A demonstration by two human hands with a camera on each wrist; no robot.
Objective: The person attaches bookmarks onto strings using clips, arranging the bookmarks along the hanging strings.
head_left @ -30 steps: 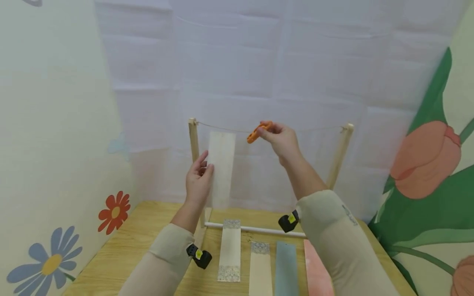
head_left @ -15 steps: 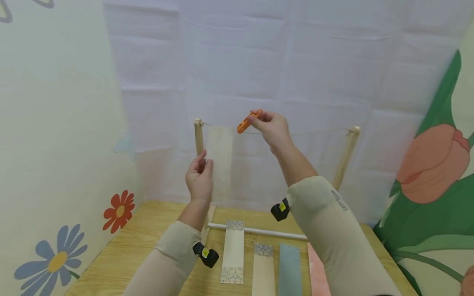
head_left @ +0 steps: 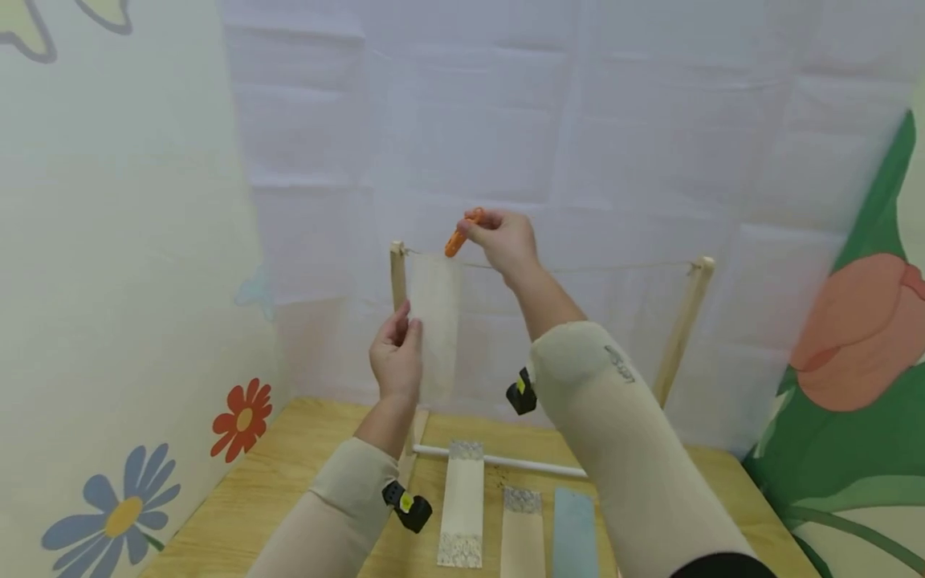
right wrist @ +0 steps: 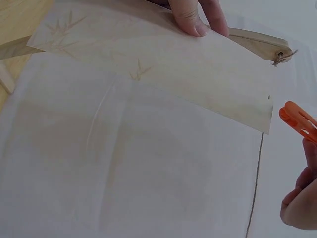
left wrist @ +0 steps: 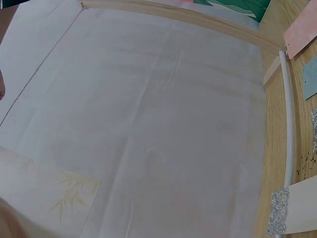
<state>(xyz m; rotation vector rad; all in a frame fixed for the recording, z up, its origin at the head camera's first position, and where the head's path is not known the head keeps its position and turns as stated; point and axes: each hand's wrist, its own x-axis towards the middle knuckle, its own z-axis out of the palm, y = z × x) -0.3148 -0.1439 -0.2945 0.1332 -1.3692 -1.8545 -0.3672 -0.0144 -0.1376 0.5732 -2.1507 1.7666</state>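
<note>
My left hand (head_left: pixel 396 357) pinches the left edge of a pale paper strip (head_left: pixel 437 329), which hangs upright by the left post. Faint bamboo leaves are printed on the strip, seen best in the right wrist view, where the left thumb (right wrist: pixel 190 20) lies over its edge. The strip's top end overlaps a thin string (head_left: pixel 614 266) tied between two wooden posts. Between thumb and fingers, my right hand (head_left: pixel 509 247) grips an orange clothespin (head_left: pixel 457 241). Its tip is right at the strip's top right corner in the head view; the right wrist view shows a small gap between them.
A left post (head_left: pixel 398 277) and right post (head_left: pixel 682 333) stand on the wooden table (head_left: pixel 303 457), with a white rod (head_left: pixel 535 465) low between them. Several strips lie in front: cream with patterned ends (head_left: pixel 462 498), beige (head_left: pixel 523 538), blue (head_left: pixel 575 534). White cloth (head_left: pixel 462 120) hangs behind.
My right hand has carried the clothespin left, up to the strip's top corner, and turned it more upright. The strip has risen to the string in my left hand.
</note>
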